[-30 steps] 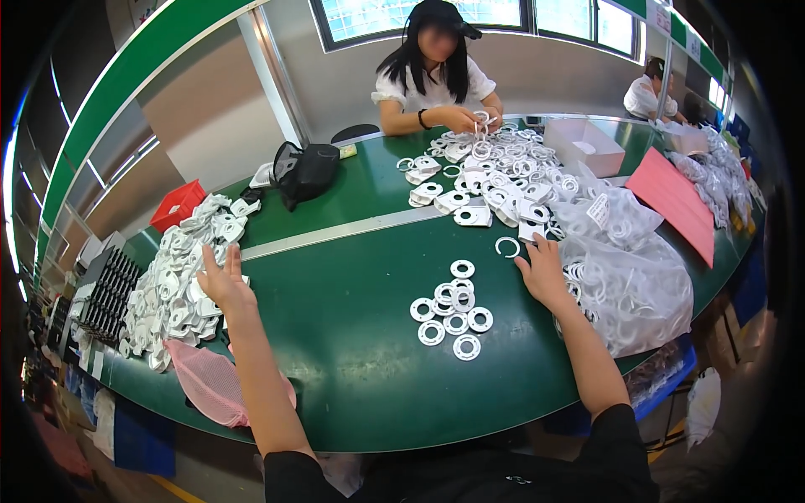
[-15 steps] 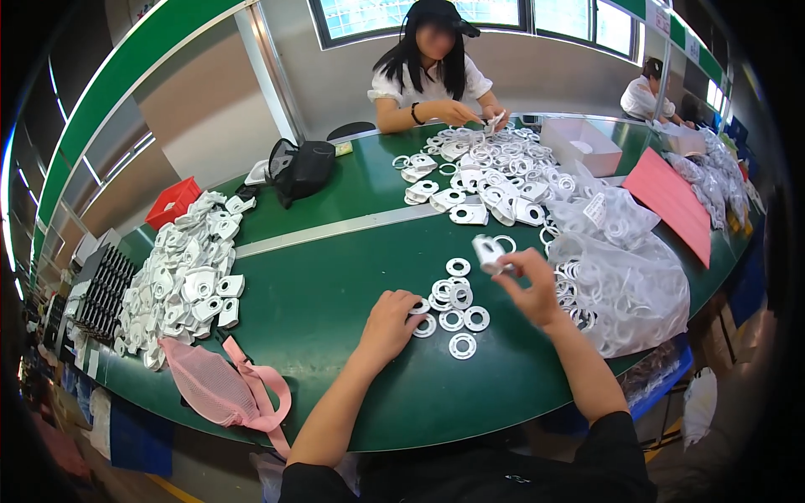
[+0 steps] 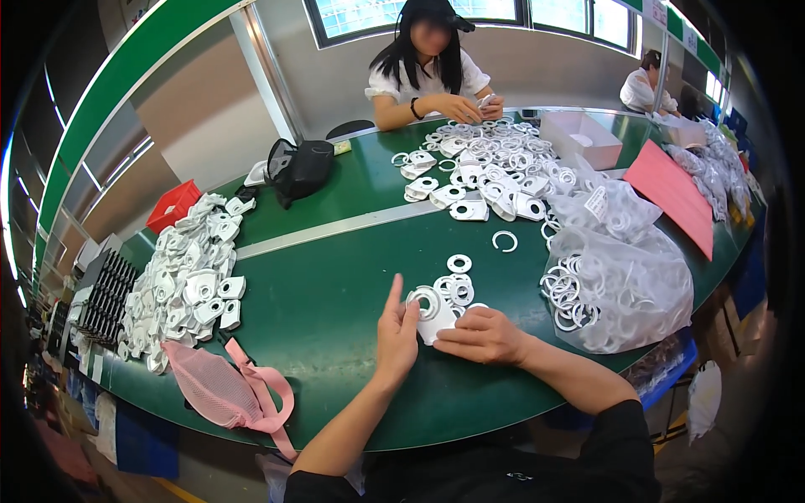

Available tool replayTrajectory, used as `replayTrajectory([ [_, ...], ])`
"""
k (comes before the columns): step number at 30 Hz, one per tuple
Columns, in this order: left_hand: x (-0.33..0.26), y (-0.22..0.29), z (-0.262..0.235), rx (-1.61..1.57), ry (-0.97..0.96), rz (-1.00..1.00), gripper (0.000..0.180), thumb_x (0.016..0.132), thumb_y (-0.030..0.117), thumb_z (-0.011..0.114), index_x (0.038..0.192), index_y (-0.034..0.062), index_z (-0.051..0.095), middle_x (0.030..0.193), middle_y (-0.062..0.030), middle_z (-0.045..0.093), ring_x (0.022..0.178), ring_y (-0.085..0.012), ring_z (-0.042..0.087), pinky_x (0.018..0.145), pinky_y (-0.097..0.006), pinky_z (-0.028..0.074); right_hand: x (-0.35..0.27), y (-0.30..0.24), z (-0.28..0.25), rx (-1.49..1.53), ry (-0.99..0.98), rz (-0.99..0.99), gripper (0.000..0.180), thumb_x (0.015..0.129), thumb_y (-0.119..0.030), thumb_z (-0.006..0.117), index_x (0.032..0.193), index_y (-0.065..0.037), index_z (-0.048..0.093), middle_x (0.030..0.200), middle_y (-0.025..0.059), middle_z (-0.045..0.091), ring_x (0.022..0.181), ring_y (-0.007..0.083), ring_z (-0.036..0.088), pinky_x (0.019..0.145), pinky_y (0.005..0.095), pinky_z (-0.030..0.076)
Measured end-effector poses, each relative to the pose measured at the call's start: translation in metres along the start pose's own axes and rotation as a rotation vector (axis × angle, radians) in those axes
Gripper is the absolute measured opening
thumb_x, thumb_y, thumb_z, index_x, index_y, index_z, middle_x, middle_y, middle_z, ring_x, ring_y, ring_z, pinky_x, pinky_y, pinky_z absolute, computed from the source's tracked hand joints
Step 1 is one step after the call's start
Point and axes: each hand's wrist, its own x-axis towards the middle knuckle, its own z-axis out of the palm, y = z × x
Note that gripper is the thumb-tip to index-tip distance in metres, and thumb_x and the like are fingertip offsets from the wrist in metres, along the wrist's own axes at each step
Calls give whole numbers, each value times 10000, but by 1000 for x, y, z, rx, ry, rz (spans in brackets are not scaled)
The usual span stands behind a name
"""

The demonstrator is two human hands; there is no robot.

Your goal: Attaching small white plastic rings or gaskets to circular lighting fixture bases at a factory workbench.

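Observation:
A white plastic housing plate (image 3: 442, 327) is tilted up in front of me, with my right hand (image 3: 489, 337) closed round its lower right edge. My left hand (image 3: 398, 339) is at the plate's left side, index finger stretched upward. Its thumb presses a white ring (image 3: 424, 300) against the plate's round opening; whether the ring is seated is not visible. Behind the plate lie several loose flat white rings (image 3: 459, 264), partly covered by it and my right hand. An open-gapped thin ring (image 3: 505, 241) lies alone farther back.
To the left is a heap of white housings (image 3: 189, 277), beside a pink mesh bag (image 3: 220, 381). At right stands a clear plastic bag (image 3: 633, 289) of thin rings. Across the table a co-worker (image 3: 432, 80) handles parts behind another pile (image 3: 495, 168).
My right hand has brought the housing plate toward me and left, over the loose rings. My left hand has lifted from the table with a ring and meets it.

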Motion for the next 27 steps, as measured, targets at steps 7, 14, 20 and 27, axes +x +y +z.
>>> replayTrajectory([
  [7,11,-13,-21,-465,-1,-378,241,889,97,537,1101,-17,538,1037,-103,618,922,-172,614,807,-292,511,-8,39,-1,32,68,590,501,728,-199,692,1172,-33,528,1281,149,448,1133,315,441,937,416,386],
  [14,13,-23,-25,-684,16,-469,210,903,181,526,1033,19,556,1064,-155,605,965,-232,596,863,-345,490,-60,80,-5,-131,-116,1039,188,757,-107,639,926,-35,600,960,100,574,936,294,507,792,389,426],
  [20,10,-11,-18,-733,-139,-480,348,944,283,425,1167,21,480,1186,-197,541,1054,-305,550,925,-418,457,-41,62,-11,-82,83,959,51,794,-67,605,827,-38,580,802,80,555,793,252,518,699,347,428],
  [27,-4,3,-6,-659,-499,-540,494,876,111,452,1337,34,292,1274,-178,474,1101,-327,540,840,-420,516,-2,25,-22,1128,331,1184,148,916,-102,509,928,22,589,770,11,576,666,54,503,601,197,427],
])
